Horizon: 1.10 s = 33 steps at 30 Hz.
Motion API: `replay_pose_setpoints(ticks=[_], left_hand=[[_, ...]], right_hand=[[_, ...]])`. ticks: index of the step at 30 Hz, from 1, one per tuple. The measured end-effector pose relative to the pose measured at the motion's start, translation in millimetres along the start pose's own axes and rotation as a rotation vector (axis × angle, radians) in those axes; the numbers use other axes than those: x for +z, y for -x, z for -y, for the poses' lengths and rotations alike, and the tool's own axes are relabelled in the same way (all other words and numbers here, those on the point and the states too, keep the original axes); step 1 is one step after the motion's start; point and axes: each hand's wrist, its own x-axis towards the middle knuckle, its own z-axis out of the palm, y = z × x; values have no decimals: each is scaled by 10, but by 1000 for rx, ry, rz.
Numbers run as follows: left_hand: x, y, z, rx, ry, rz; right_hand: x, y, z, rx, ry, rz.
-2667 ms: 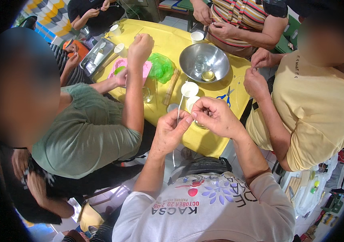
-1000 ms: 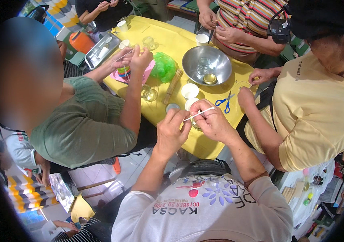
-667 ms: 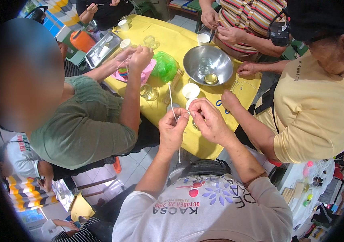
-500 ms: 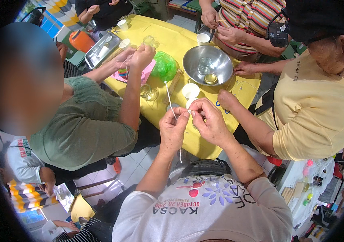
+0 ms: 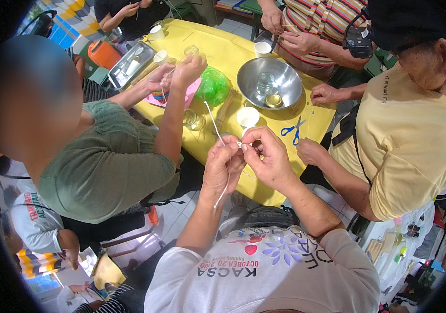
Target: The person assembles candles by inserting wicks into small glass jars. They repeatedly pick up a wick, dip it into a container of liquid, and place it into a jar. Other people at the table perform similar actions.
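Note:
In front of my chest, over the near table edge, both my hands are raised and close together. My left hand (image 5: 222, 166) is closed, thumb against fingers, around a thin white cord (image 5: 212, 117). One end of this cord sticks up past the fingers, and another length hangs below the palm. With its fingertips, my right hand (image 5: 270, 160) pinches a small whitish piece (image 5: 240, 145) where the two hands meet. Whether that piece is a knot in the cord or a separate part is too small to tell. Just beyond my fingers stands a white paper cup (image 5: 247, 117).
The yellow-covered table (image 5: 223, 49) holds a steel bowl (image 5: 244, 81) with glass jars, a green plastic bag (image 5: 213, 86), blue-handled scissors (image 5: 292, 131), a glass jar (image 5: 194, 121) and a metal tray (image 5: 124, 73). Co-workers' arms reach in from left, right and far side.
My left hand has turned and lowered slightly; the cord's upper end now leans further left. The co-worker at right has moved a hand back, uncovering the scissors.

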Motion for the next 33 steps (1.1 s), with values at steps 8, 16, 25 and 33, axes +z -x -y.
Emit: replay_pose_setpoints(ticks=[8, 16, 25, 33], left_hand=[[-3, 71, -22, 37, 2, -63], [48, 91, 5, 190, -209, -115], [72, 39, 48, 279, -431, -109], [78, 27, 12, 335, -619, -124]], right_hand=[[59, 42, 94, -318, 419, -42], [13, 25, 125, -227, 319, -74], [-79, -12, 67, -314, 541, -63], [-94, -11, 53, -342, 544, -31]])
